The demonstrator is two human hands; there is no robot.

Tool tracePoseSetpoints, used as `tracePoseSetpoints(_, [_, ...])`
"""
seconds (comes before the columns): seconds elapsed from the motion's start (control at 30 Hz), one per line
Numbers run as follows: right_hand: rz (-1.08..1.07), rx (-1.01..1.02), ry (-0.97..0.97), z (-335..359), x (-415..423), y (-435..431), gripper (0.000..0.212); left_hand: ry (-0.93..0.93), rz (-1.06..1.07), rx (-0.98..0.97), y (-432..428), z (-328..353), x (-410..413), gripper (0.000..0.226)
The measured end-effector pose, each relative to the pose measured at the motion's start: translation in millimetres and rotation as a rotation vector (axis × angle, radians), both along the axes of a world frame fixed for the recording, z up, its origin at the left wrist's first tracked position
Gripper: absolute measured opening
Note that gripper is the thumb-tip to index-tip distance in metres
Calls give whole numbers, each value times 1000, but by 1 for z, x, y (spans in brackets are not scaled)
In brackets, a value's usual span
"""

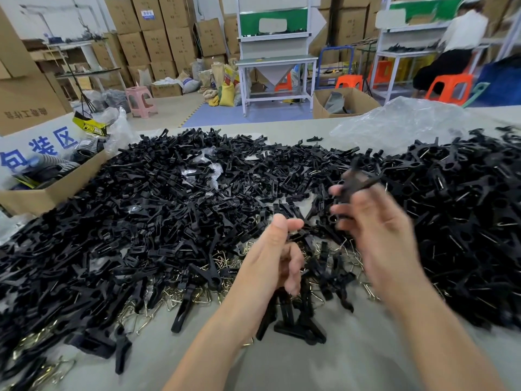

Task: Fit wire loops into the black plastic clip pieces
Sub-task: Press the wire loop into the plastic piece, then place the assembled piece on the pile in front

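A big heap of black plastic clip pieces covers the left and middle of the grey table. Brass-coloured wire loops lie scattered at its near edge. A second heap of black clips with wire in them fills the right side. My left hand hovers above the loops with thumb up and fingers curled inward; what it holds is hidden. My right hand is blurred by motion, its fingers spread. A black clip is at its fingertips, toward the right heap.
A cardboard box of dark items stands at the table's left edge. Crumpled clear plastic lies at the back right. Beyond the table are stacked cartons, white workbenches, stools and a seated person.
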State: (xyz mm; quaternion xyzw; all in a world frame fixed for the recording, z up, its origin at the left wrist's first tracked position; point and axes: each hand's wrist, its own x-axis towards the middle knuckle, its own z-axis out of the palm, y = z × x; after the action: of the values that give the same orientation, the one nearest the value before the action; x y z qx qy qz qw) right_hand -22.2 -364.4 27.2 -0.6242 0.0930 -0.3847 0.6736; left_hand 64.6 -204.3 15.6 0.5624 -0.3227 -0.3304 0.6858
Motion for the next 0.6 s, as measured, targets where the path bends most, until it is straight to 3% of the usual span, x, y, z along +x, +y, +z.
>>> tracePoseSetpoints(0.1, [-140,411,-164,7,-15,-30,46,-90,82,44,1,0,-1,50])
tracePoseSetpoints(0.2, [-72,419,-22,-1,-15,-28,52,-387,175,84,2,-2,-7,35])
tracePoseSetpoints(0.33, [17,26,213,-11,1,4,27,-1117,236,300,0,-16,-12,26])
tracePoseSetpoints(0.4, [-64,-232,324,-21,8,15,23,-1322,226,377,-4,-24,-12,29])
tracePoseSetpoints(0.5, [-139,-614,450,-35,15,25,31,-1413,366,588,-7,-31,-2,41])
tracePoseSetpoints(0.6, [-92,-751,576,-42,16,25,40,-1284,546,922,0,-26,25,58])
